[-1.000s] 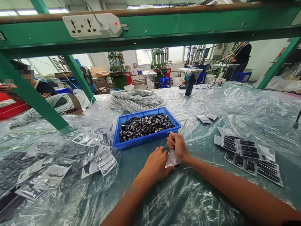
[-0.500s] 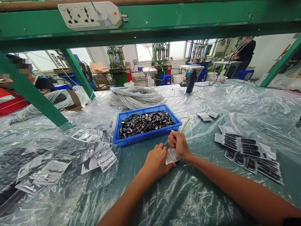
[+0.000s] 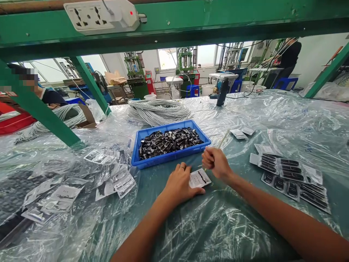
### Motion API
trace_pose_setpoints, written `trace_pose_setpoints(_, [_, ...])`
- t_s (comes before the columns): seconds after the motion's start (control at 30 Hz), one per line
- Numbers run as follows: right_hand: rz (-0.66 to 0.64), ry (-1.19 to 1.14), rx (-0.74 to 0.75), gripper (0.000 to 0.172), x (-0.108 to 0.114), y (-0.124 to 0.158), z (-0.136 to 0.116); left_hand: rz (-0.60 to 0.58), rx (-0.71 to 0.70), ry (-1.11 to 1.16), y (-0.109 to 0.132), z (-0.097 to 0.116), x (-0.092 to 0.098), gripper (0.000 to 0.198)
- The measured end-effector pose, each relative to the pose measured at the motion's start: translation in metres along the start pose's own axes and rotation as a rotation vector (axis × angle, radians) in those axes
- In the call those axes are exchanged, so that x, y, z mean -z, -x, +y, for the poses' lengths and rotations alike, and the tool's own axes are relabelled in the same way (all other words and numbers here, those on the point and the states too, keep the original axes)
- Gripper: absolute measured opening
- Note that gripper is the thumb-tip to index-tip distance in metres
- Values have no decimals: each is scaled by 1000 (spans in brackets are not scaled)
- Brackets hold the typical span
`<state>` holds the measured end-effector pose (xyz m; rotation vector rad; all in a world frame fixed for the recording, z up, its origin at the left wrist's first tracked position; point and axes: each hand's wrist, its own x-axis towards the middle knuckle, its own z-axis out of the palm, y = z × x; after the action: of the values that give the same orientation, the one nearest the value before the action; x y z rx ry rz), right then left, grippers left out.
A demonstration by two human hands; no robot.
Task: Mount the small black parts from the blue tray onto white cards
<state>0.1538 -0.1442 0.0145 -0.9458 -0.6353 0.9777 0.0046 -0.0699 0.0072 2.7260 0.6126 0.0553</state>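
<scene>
My left hand (image 3: 178,183) lies palm down on the plastic sheet, thumb stretched out, against the left edge of a small white card (image 3: 200,178) with a dark wavy patch. Just right of the card, my right hand (image 3: 216,162) is closed in a fist around a thin pale stick (image 3: 225,139). The stick slants up past the fist, and its lower end shows near the card's top edge. Behind both hands stands a blue tray (image 3: 170,160) heaped with small black pieces (image 3: 170,142) with shiny metal parts.
Packs of black parts (image 3: 291,176) lie at right, with small white cards (image 3: 238,134) beyond. Silvery packets (image 3: 61,198) spread across the left. A coil of grey cable (image 3: 159,111) and a dark handheld tool (image 3: 222,92) are behind. A green beam (image 3: 218,20) crosses above; two people are farther off.
My right hand has moved right and slightly up with the stick, away from the card. More of the card is uncovered. My left hand has barely shifted.
</scene>
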Motion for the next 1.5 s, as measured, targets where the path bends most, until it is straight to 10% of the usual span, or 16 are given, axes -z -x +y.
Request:
trace_pose_setpoints(0.6, [113,26,82,45,-23,-1,38,26,15,149,-4,0,-8,37])
trace_pose_setpoints(0.83, [-179,200,-222,41,-14,18,16,36,34,136,-1,6,-9,32])
trace_pose_setpoints(1.0, [-24,-54,-6,45,-5,4,2,-16,-22,115,0,-4,-2,71])
trace_pose_setpoints(1.5, [76,90,153,47,-22,3,35,32,65,183,-6,7,-12,44])
